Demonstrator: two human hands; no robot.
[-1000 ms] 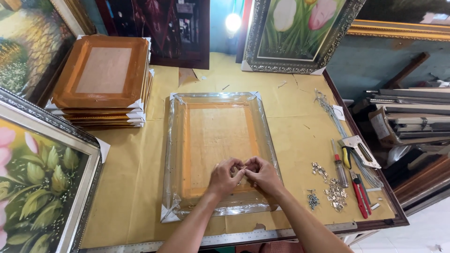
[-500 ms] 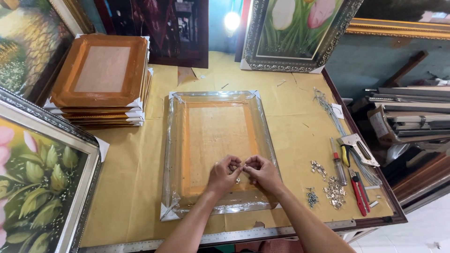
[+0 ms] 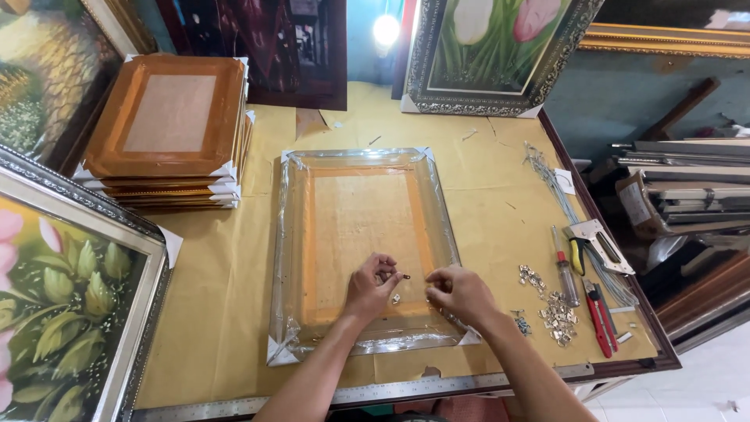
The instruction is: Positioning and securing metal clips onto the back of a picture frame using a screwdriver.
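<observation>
Two hands on wrapped frame (image 3: 361, 250): left hand (image 3: 372, 287) pinches hanger (image 3: 398, 275), right hand (image 3: 461, 292) curled.

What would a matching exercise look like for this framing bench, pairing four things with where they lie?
Things:
1. stack of orange frames
2. staple gun
3. tulip painting
4. wrapped frame

Places:
A. under both hands
B. far left of the table
C. right edge of the table
D. leaning at the back

Pairs: 1-B, 2-C, 3-D, 4-A
</observation>
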